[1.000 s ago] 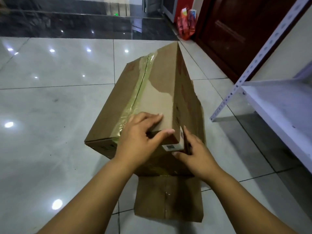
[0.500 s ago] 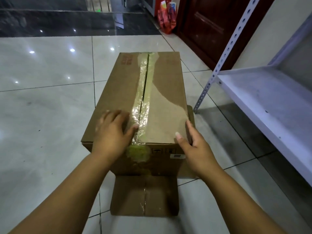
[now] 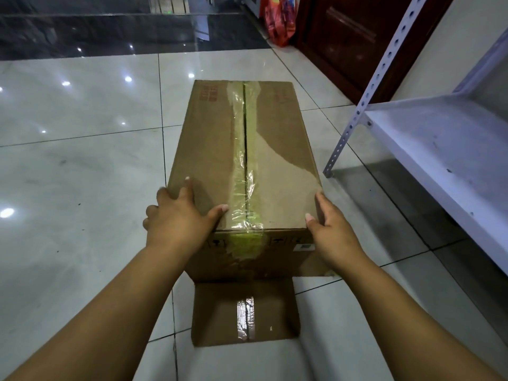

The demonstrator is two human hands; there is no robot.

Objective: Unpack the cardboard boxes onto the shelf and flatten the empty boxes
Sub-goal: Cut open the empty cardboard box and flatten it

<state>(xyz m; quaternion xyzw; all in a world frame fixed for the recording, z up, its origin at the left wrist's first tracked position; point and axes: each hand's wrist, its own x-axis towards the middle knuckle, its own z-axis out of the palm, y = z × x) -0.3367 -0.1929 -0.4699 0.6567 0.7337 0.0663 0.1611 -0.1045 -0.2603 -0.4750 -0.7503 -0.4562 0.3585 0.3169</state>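
Note:
A long brown cardboard box [image 3: 277,149] lies on the tiled floor in front of me, its upper face crossed by a taped centre seam [image 3: 244,160]. My left hand [image 3: 178,218] grips the near left corner, thumb on top and fingers over the left edge. At the near right corner my right hand [image 3: 330,226] grips the box, thumb on top and fingers down the right side. A loose flap [image 3: 220,314] of the box lies flat on the floor toward me. The white metal shelf [image 3: 439,149] stands to the right.
A perforated shelf post [image 3: 354,116] stands close to the box's right side. A dark wooden door [image 3: 343,39] and a red bag [image 3: 280,20] are at the back right. Pale floor tiles [image 3: 82,166] stretch to the left.
The box has gone from tilted on its edge to lying flat. Both hands moved apart from its middle to the two near corners.

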